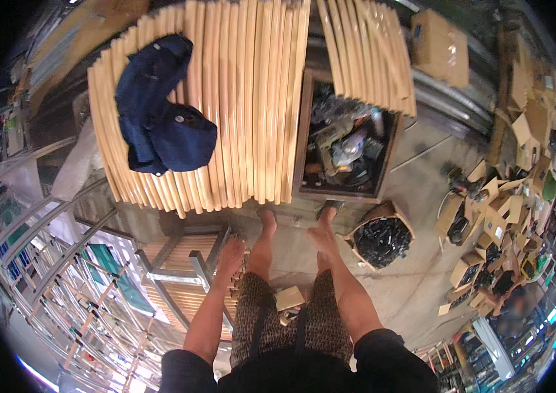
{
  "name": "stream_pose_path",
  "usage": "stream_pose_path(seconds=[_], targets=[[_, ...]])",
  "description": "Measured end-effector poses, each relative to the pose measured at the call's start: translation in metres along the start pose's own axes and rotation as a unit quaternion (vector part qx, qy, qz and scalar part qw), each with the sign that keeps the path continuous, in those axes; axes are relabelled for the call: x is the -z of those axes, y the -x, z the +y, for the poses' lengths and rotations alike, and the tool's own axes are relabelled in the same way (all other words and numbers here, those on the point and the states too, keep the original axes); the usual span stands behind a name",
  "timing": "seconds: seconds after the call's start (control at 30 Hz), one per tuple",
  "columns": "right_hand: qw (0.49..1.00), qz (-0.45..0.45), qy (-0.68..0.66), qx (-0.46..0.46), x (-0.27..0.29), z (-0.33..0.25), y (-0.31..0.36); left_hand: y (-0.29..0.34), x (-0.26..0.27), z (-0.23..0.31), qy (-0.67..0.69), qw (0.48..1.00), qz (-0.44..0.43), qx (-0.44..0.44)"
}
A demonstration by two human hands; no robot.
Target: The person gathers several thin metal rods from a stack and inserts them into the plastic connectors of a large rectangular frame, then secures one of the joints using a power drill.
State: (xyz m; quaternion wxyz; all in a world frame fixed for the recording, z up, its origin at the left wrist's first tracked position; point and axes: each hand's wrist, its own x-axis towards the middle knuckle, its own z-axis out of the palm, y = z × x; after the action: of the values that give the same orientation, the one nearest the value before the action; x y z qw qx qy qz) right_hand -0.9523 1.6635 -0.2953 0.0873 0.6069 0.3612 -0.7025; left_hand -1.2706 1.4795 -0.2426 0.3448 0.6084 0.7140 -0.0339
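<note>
My left hand (231,254) hangs beside my left leg, close to a metal frame, with nothing seen in it; its fingers are loosely extended. By my right leg hangs my right hand (322,237), empty, with its fingers loose and apart. Beyond my feet lies a wide row of pale wooden poles (245,131), laid side by side. A dark blue garment (186,141) is draped over the poles' left part. Neither hand touches the poles or the garment.
Right of the poles sits an open crate (300,167) with plastic scraps, under more poles (366,59). A box of black pieces (382,242) stands near my right foot. Cardboard boxes (494,226) pile up at right. Metal racks (81,288) fill the left side.
</note>
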Motion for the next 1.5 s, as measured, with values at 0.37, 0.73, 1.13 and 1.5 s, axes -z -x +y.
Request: stream_pose_path(seconds=[0.37, 0.73, 1.13, 1.5], targets=[[0.926, 0.073, -0.369, -0.043, -0.107, 0.015, -0.189, -0.221, -0.035, 0.025, 0.285, 0.923, 0.101, 0.237], [0.945, 0.115, -0.304, -0.044, -0.113, 0.029, -0.224, -0.249, -0.065, 0.069, 0.210, 0.886, 0.155, 0.382], [0.944, 0.077, -0.314, -0.059, -0.098, -0.002, -0.197, -0.258, -0.075, 0.055, 0.296, 0.836, 0.212, 0.412], [0.920, -0.038, -0.378, -0.097, -0.106, 0.015, -0.181, -0.225, -0.045, 0.063, 0.328, 0.868, 0.108, 0.357]])
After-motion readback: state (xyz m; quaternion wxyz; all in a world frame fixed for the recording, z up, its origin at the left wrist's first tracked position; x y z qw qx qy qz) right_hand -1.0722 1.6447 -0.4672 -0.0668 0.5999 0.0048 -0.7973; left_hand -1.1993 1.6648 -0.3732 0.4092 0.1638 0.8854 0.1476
